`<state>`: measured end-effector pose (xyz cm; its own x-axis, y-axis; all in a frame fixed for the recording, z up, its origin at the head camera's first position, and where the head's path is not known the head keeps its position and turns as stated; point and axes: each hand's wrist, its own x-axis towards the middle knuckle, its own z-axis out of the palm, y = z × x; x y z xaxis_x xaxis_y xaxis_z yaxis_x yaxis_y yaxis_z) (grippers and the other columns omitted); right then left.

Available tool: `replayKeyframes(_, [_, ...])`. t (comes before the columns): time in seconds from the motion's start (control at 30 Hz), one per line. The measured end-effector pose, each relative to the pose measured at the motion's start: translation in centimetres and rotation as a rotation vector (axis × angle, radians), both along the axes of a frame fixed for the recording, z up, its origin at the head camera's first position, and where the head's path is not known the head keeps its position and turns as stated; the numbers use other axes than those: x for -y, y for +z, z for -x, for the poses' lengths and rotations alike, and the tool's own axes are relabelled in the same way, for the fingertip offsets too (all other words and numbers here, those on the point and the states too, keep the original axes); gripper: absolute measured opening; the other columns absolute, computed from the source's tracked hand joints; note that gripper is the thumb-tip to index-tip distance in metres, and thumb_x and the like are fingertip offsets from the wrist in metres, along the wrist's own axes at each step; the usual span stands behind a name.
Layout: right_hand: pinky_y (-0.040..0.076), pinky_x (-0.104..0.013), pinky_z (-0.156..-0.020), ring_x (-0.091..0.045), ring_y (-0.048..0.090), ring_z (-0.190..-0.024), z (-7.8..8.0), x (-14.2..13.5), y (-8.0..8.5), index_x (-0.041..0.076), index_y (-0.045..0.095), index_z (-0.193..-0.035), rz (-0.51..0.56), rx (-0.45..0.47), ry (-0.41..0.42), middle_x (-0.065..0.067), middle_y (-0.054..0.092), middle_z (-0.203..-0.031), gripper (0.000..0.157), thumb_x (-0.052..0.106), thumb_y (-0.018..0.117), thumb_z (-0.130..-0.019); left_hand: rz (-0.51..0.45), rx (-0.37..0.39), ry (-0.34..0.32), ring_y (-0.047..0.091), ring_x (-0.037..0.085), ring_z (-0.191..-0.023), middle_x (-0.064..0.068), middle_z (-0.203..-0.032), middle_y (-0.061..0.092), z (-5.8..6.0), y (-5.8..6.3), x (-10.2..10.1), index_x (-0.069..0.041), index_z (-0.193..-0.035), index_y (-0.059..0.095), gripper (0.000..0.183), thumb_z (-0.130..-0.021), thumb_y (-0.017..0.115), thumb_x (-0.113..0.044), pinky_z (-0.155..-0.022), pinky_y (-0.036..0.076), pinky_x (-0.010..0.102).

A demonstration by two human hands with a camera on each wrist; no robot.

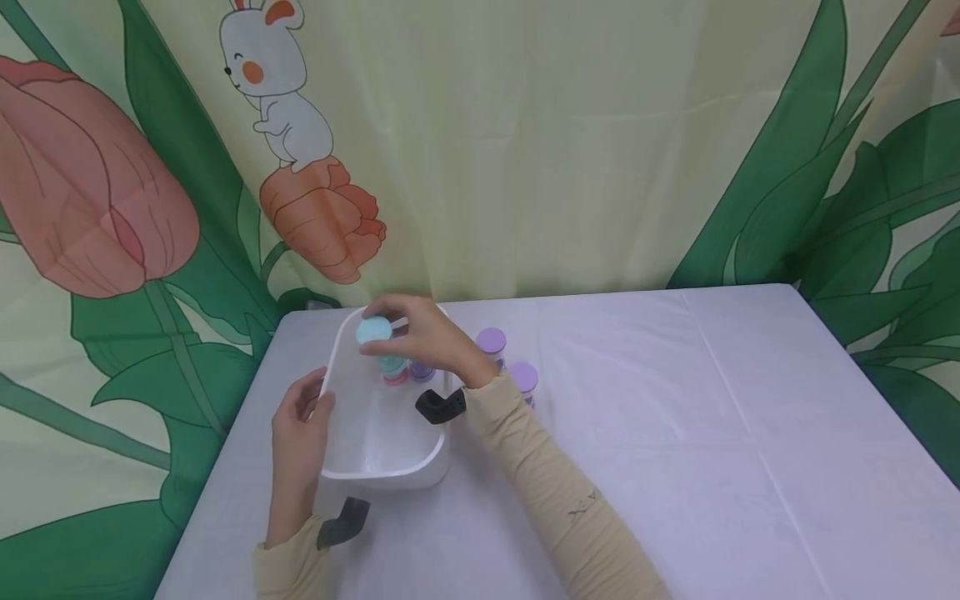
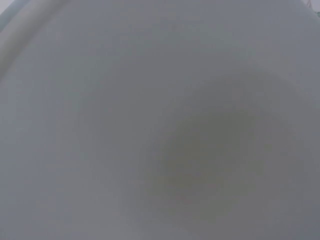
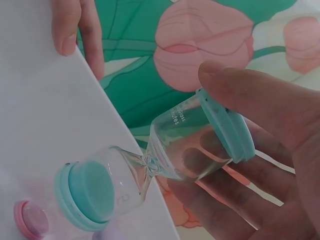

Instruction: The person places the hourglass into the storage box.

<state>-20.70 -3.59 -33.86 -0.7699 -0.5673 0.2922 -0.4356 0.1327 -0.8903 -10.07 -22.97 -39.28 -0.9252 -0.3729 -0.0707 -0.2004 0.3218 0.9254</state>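
Note:
My right hand (image 1: 423,333) holds a teal-capped hourglass (image 3: 187,130) over the far part of a white plastic bin (image 1: 375,477). Thumb and fingers lie around the upper end, and the glass tilts in the right wrist view. Teal sand shows in its lower bulb. At the bin's left rim, my left hand (image 1: 296,429) grips the edge, thumb on the inner side and fingers outside. Inside the bin, below the held hourglass, are a pink-capped hourglass (image 3: 31,220) and a purple one (image 1: 422,372), both partly hidden. Blurred white bin wall (image 2: 160,120) fills the left wrist view.
Two purple-capped hourglasses, one farther back (image 1: 491,341) and one nearer (image 1: 522,377), stand right of the bin, partly hidden by my right arm. A white cloth covers the table (image 1: 675,417). Behind it hangs a printed curtain (image 1: 525,150).

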Motion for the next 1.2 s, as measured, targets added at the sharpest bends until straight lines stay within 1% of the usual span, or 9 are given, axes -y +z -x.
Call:
replayKeyframes(0.17, [0.057,-0.019,-0.086,-0.012,0.066,-0.101,-0.1,0.4,-0.1,0.008,0.067,-0.115,-0.068,-0.023,-0.031,-0.003,0.067,-0.11,0.039,0.02,0.082,-0.081,0.005,-0.018,-0.011,0.055,0.03,-0.129,0.007,-0.146,0.052,0.0,0.0,0.0,-0.02,-0.146,0.046,0.046,-0.103,0.049,-0.034,-0.096,0.054,0.05])
replayKeyframes(0.3, [0.056,-0.016,-0.082,-0.014,0.065,-0.103,-0.2,0.7,-0.1,0.008,0.067,-0.117,-0.103,-0.005,-0.031,-0.004,0.068,-0.112,0.04,0.02,0.082,-0.082,0.008,-0.031,-0.014,0.056,0.03,-0.128,0.008,-0.145,0.052,0.0,0.0,0.0,-0.02,-0.146,0.047,0.045,-0.103,0.05,-0.033,-0.095,0.054,0.05])
replayKeyframes(0.57, [0.057,-0.023,-0.087,-0.014,0.062,-0.1,0.1,1.3,-0.8,0.003,0.066,-0.118,-0.148,-0.05,0.0,-0.007,0.069,-0.114,0.041,0.016,0.081,-0.082,0.007,-0.035,-0.018,0.054,0.032,-0.13,0.009,-0.146,0.051,0.0,0.0,-0.1,-0.019,-0.146,0.046,0.046,-0.103,0.049,-0.032,-0.096,0.053,0.052])
replayKeyframes(0.77, [0.057,-0.022,-0.087,-0.015,0.061,-0.097,0.3,1.8,-1.2,0.001,0.066,-0.117,-0.164,-0.077,0.025,-0.008,0.07,-0.112,0.039,0.014,0.081,-0.083,0.016,-0.024,-0.007,0.054,0.032,-0.131,0.008,-0.147,0.05,0.0,0.1,-0.2,-0.019,-0.146,0.046,0.046,-0.103,0.05,-0.033,-0.096,0.053,0.052])
replayKeyframes(0.97, [0.053,-0.015,-0.085,-0.015,0.064,-0.102,0.1,2.1,-1.4,0.006,0.067,-0.119,-0.256,-0.066,-0.001,-0.005,0.07,-0.115,0.041,0.02,0.081,-0.083,0.003,-0.012,-0.014,0.054,0.032,-0.13,0.008,-0.147,0.05,0.0,0.0,-0.1,-0.02,-0.147,0.046,0.047,-0.103,0.049,-0.035,-0.096,0.054,0.051])
replayKeyframes(1.03, [0.053,-0.015,-0.084,-0.015,0.064,-0.102,0.0,2.2,-1.4,0.007,0.067,-0.119,-0.279,-0.06,-0.008,-0.004,0.07,-0.116,0.041,0.022,0.081,-0.083,0.002,-0.017,-0.02,0.054,0.032,-0.13,0.008,-0.147,0.05,0.0,-0.1,-0.1,-0.019,-0.147,0.046,0.047,-0.103,0.049,-0.035,-0.095,0.054,0.051])
replayKeyframes(1.2, [0.053,-0.016,-0.083,-0.015,0.064,-0.101,0.0,2.4,-1.4,0.007,0.068,-0.118,-0.295,-0.066,-0.006,-0.005,0.07,-0.116,0.041,0.021,0.082,-0.082,0.012,-0.047,-0.024,0.056,0.03,-0.128,0.008,-0.146,0.051,0.0,-0.2,0.0,-0.019,-0.146,0.047,0.046,-0.103,0.05,-0.033,-0.095,0.054,0.052])
